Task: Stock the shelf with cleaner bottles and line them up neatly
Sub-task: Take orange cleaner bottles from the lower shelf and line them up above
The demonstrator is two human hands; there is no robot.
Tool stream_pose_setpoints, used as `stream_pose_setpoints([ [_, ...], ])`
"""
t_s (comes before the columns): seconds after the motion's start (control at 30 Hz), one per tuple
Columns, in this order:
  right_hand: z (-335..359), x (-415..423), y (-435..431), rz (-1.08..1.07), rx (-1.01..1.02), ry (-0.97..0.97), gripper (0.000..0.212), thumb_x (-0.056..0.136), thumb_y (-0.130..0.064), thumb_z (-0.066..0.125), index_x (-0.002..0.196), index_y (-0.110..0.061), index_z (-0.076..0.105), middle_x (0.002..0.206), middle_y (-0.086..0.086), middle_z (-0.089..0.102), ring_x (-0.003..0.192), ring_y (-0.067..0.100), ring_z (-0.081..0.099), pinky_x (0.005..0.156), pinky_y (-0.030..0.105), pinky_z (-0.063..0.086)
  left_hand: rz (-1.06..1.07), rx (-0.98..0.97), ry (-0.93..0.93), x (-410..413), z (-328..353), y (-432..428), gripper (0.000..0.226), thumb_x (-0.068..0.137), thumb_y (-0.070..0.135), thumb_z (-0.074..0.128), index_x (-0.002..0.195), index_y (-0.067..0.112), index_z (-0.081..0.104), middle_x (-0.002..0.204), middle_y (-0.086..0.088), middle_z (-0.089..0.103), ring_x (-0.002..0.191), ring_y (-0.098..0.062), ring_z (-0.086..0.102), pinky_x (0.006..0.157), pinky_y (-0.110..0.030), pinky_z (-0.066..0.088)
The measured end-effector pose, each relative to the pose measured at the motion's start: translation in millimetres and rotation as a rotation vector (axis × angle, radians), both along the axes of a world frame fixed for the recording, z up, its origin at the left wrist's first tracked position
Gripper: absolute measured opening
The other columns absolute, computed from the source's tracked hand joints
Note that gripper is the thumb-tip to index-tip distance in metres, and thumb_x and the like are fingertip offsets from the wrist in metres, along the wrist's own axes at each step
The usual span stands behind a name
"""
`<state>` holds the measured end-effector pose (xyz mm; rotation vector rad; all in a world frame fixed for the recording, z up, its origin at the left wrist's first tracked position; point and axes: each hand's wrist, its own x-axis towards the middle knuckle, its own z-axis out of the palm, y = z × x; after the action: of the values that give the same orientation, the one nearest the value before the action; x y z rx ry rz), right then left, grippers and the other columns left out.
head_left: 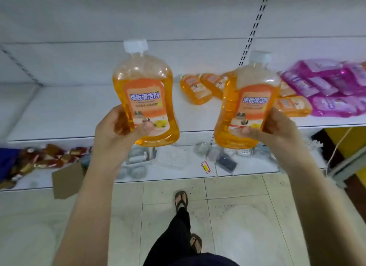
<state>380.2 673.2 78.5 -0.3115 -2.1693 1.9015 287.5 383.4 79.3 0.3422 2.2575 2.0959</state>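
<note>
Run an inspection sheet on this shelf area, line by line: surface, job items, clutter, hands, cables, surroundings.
Surface: white shelf, left part bare.
Job's things: left bottle and right bottle held caps up, off the shelf; other orange bottles lie flat on it.
Clutter: purple pouches heaped at shelf's right; cardboard on lower shelf.
Grippers: left hand grips left bottle, right hand grips right bottle.
Cables: thin white cord hangs far right.
Surroundings: tiled floor.

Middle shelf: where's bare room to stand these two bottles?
Bare: the middle shelf from its left bracket across to the lying orange bottles, behind the left-hand bottle. Crowded: the right end behind the right-hand bottle, lying orange bottles beside purple pouches. Lower shelf is cluttered.
</note>
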Motion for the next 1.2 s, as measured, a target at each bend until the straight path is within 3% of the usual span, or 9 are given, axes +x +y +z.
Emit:
stream_pose_setpoints([
  [0.07,27.7,3.6,-6.8,0.011,0.021,0.072,0.056,0.043,-0.047,0.087,0.093,-0.032,0.067,0.100,-0.007,0.073,0.094,0.013,0.069,0.078,0.026,0.056,-0.011,0.016,0.094,6.1,29.5,-5.1,0.037,0.059,0.035,0.081,0.093,0.032,0.065,0.095,0.014,0.072,0.089,-0.005,0.068,0.071,-0.013,0.051],
  [0.27,108.2,-9.2,-13.0,0.097,0.112,0.241,0.054,0.045,-0.035,0.086,0.096,-0.037,0.066,0.099,-0.005,0.073,0.092,0.013,0.069,0.074,0.022,0.055,-0.078,0.068,0.329,-15.5,127.0,-12.9,0.049,0.049,0.062,0.079,0.091,0.040,0.068,0.094,0.018,0.072,0.089,-0.002,0.067,0.073,-0.012,0.050],
  [0.43,170.9,-61.0,-14.6,0.119,0.155,0.363,0.058,0.046,-0.032,0.084,0.101,-0.025,0.065,0.101,-0.004,0.073,0.095,0.015,0.069,0.075,0.022,0.055,-0.080,0.065,0.454,-73.1,197.1,-5.1,0.045,0.056,0.041,0.078,0.097,0.028,0.064,0.092,0.017,0.073,0.091,-0.006,0.068,0.074,-0.015,0.052],
  [0.57,214.1,-117.1,-18.4,0.114,0.198,0.402,0.060,0.046,-0.032,0.078,0.102,-0.023,0.061,0.097,-0.011,0.073,0.092,0.008,0.069,0.071,0.014,0.052,-0.088,-0.020,0.461,-129.0,233.7,-2.2,0.072,0.044,0.043,0.076,0.110,0.017,0.061,0.100,0.006,0.072,0.093,-0.011,0.068,0.077,-0.020,0.055],
  [0.7,241.5,-174.3,-18.3,0.086,0.256,0.384,0.069,0.043,-0.031,0.077,0.109,-0.018,0.060,0.100,-0.008,0.072,0.093,0.008,0.068,0.076,0.017,0.052,-0.134,-0.157,0.387,-188.9,250.4,-1.0,0.075,0.046,0.034,0.075,0.115,0.008,0.058,0.109,-0.006,0.067,0.095,-0.020,0.066,0.079,-0.028,0.056],
  [0.87,254.4,-240.1,-1.9,0.051,0.339,0.255,0.082,0.045,-0.028,0.079,0.122,-0.013,0.053,0.113,0.000,0.067,0.103,0.014,0.064,0.092,0.033,0.049,-0.215,-0.254,0.283,-251.7,247.0,3.4,0.056,0.062,0.017,0.076,0.115,0.008,0.058,0.110,-0.007,0.066,0.077,-0.007,0.066,0.062,-0.015,0.056],
  [1.03,254.5,-303.1,24.7,0.034,0.383,0.145,0.088,0.038,-0.037,0.079,0.120,-0.019,0.055,0.112,-0.006,0.065,0.102,0.008,0.061,0.082,0.025,0.046,-0.205,-0.273,0.258,-295.3,242.6,1.6,0.073,0.046,0.033,0.079,0.114,0.015,0.060,0.105,0.002,0.069,0.088,-0.011,0.069,0.074,-0.028,0.057],
  [1.1,253.4,-326.8,33.3,0.050,0.386,0.108,0.086,0.041,-0.034,0.081,0.121,-0.019,0.055,0.113,-0.006,0.065,0.102,0.008,0.061,0.085,0.027,0.044,-0.177,-0.328,0.264,-315.8,236.9,-1.0,0.061,0.060,0.023,0.081,0.116,0.015,0.058,0.109,-0.001,0.067,0.095,-0.018,0.067,0.080,-0.038,0.057],
  [1.2,249.7,-355.6,44.2,0.075,0.379,0.091,0.067,0.061,-0.018,0.081,0.122,-0.017,0.054,0.114,-0.004,0.063,0.098,0.005,0.059,0.074,0.019,0.043,-0.118,-0.474,0.308,-346.6,226.0,-7.0,0.045,0.083,0.005,0.067,0.124,0.016,0.052,0.119,-0.008,0.061,0.109,-0.029,0.060,0.092,-0.051,0.050],
])
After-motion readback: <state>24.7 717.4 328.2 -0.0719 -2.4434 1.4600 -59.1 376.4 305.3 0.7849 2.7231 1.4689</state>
